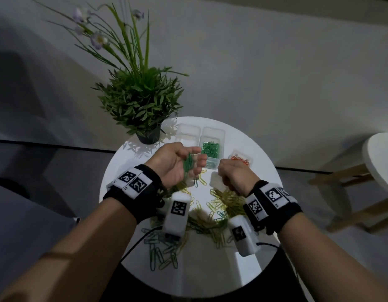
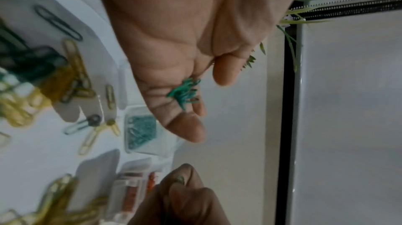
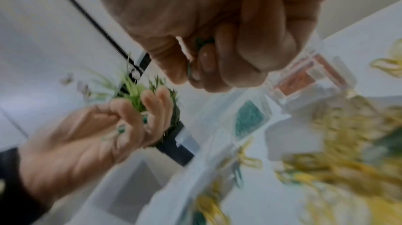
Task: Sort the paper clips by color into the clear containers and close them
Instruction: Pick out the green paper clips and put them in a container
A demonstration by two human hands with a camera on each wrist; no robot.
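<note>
Green wire paper clips [image 1: 188, 164] fill the cupped left hand [image 1: 175, 165]; the right hand [image 1: 236, 178] pinches one (barely visible). Tip them low over the clear plastic container of green clips [image 1: 211, 149].

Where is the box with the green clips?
In the head view, the green-clip container sits open at the table's far side, just beyond the left hand, between an empty container and the orange-clip container.

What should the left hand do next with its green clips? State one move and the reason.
Probably carry the left hand over the open container of green clips and tip its bunch of green clips in. The clips lie in the cupped palm, and that container, just beyond the fingertips, already holds green.
</note>
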